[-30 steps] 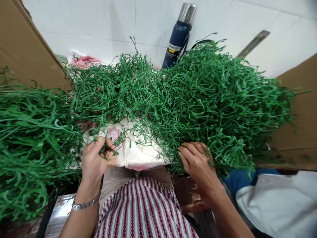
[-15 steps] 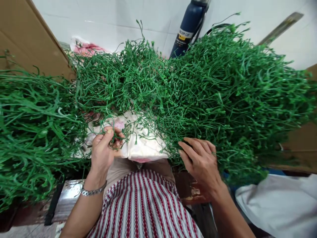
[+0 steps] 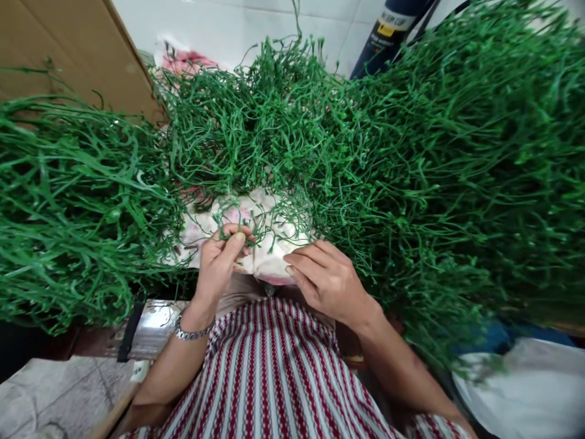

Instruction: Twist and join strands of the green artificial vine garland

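So the left hand (image 3: pixel 222 259) is pinched shut on a couple of thin green plastic stems (image 3: pixel 237 227), thumb and fingers closed right over the white-and-pink cloth bundle (image 3: pixel 269 256) on the lap. The right hand (image 3: pixel 326 280) is loosely open, fingers spread flat, resting on the near edge of that cloth and brushing the fringe of the big green pile (image 3: pixel 411 171). It's holding nothing as far as I can tell.

That pile is the whole problem imo. It fills the middle and right of the view, and another sheaf of longer strands (image 3: pixel 68 201) lies off to the left, running up against the cardboard sheet (image 3: pixel 68 55). Every stem is hooked into its neighbours. Tug the pinched ones and a whole clump likely comes along, or a thin stem stretches and snaps at a node.

Other risks I'd flag:
- The mound overhangs the near right side above the white bag (image 3: pixel 525 390), so a hard pull could slide a heap off the edge.
- The navy flask (image 3: pixel 388 30) stands at the far side, touching the tangle. If the pile gets dragged, it might tip.
- The wrist bracelet (image 3: pixel 192 332) could snag loose strands.

Can't tell where the pinched stems end, since they vanish into the mass.
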`<state>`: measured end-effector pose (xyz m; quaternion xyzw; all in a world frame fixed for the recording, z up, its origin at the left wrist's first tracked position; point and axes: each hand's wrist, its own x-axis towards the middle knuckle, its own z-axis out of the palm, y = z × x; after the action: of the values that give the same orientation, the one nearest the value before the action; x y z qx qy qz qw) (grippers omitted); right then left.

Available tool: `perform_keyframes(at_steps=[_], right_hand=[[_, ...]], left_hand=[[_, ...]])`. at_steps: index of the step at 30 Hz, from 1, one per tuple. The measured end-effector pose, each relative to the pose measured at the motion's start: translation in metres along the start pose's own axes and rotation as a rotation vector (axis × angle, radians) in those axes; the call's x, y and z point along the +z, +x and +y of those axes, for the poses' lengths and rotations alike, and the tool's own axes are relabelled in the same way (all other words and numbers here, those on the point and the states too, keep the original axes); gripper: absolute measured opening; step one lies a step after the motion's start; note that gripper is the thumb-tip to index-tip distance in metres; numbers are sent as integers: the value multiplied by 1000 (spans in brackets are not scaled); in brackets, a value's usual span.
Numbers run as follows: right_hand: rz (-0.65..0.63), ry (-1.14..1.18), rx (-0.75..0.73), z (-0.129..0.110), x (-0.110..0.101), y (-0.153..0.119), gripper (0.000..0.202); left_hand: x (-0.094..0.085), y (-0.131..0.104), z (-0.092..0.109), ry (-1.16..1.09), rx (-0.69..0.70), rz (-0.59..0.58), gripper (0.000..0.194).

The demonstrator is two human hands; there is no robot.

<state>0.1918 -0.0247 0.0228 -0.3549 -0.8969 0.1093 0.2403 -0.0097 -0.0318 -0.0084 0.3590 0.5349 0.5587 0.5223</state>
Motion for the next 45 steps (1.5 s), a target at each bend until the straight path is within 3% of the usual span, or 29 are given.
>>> perform_keyframes(at_steps=[3,6,9,12,15,17,19,22,27,30,33,37,41,45], right_hand=[[5,115,-23,-3,5,14,19],[53,249,24,-9,10,27,21],[117,323,122,-15,18,40,30],[140,380,220,-16,24,52,41],[40,489,248,-14,28,58,39],[13,559,256,-13,29,57,33],[45,605,283,-12,29,53,29],[96,658,334,-9,30,46,28],[153,587,268,-1,32,47,41],[70,475,188,2,35,47,53],[20,473,112,-2,35,44,40],[-112,560,-94,-14,33,38,30],[-93,425,-58,-21,30,25,16],[-5,393,-15,-14,18,5,11]], left_hand=[[-2,-4,-2,289,124,-53,20],[-1,-7,-5,628,361,-89,17],[3,-10,-12,887,584,-50,16],[9,-18,-20,988,766,-27,9],[12,-26,-22,912,834,-143,6],[9,-30,-20,805,806,-220,6],[3,-33,-17,675,730,-221,11],[-8,-33,-17,432,549,-72,21],[-13,-35,-15,-128,299,180,12],[-15,-41,-4,-359,62,201,17],[-17,-43,6,-437,-105,182,22],[-13,-41,5,-484,-54,107,20],[-6,-39,-5,-459,-38,-33,20],[-9,-33,-11,-401,8,-95,31]])
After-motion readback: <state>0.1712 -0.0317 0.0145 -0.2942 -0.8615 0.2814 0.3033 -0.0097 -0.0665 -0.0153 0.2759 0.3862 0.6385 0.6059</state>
